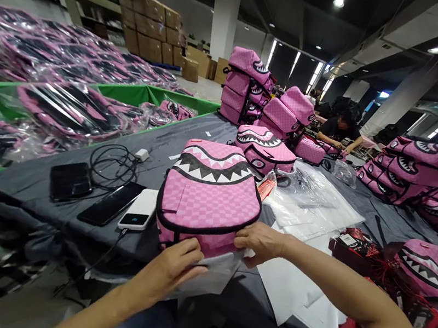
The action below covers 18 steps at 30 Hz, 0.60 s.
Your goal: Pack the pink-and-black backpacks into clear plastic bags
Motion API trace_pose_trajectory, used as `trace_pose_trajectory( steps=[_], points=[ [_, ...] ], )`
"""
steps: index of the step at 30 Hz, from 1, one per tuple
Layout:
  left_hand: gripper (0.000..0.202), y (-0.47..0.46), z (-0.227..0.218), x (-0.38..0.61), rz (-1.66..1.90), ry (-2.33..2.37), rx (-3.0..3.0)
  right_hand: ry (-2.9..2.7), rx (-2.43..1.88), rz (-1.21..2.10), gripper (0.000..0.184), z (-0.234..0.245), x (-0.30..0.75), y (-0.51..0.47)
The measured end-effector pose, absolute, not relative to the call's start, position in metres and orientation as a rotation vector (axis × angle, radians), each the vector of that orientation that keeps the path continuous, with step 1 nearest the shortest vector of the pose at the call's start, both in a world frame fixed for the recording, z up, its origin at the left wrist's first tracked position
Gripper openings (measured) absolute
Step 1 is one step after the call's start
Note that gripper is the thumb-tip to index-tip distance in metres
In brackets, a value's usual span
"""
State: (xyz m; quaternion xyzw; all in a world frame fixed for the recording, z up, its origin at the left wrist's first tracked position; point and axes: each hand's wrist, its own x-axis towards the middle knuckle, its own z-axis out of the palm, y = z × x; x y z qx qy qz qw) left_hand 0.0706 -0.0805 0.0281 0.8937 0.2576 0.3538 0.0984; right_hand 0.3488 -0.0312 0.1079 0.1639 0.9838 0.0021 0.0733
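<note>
A pink checkered backpack (213, 199) with a black-and-white shark-mouth print lies on the table in front of me, its bottom end toward me. A thin white sheet (216, 274) hangs out beneath that end, over the table edge; whether it is paper or plastic I cannot tell. At the near left, my left hand (183, 258) is closed with its fingers against the bottom panel and its thumb along the sheet. My right hand (258, 242) has curled fingers gripping the lower right edge. A red tag (267, 186) sits beside the backpack.
Left of the backpack are a white power bank (139, 209), dark phones (112, 202) and a cable (112, 166). White sheets (302, 293) and plastic bags (309, 195) lie right. Stacked backpacks (246, 85), a green bin (130, 93) of wrapped ones, and a co-worker (340, 133) are beyond.
</note>
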Motion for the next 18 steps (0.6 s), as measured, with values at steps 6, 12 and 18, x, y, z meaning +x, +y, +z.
trace_pose_trajectory(
  steps=[6, 12, 18],
  points=[
    [0.026, -0.08, 0.091, 0.054, 1.148, 0.792, 2.9, 3.281, 0.563, 0.394, 0.019, 0.137, 0.339, -0.038],
    [0.024, -0.076, 0.093, 0.071, 1.643, 0.915, 2.964, 3.662, 1.06, 0.786, 0.017, 0.096, 0.326, -0.061],
    [0.026, -0.08, 0.083, 0.076, 1.616, 0.956, 3.031, 3.656, 0.717, 0.709, 0.02, 0.082, 0.336, -0.059]
  ],
)
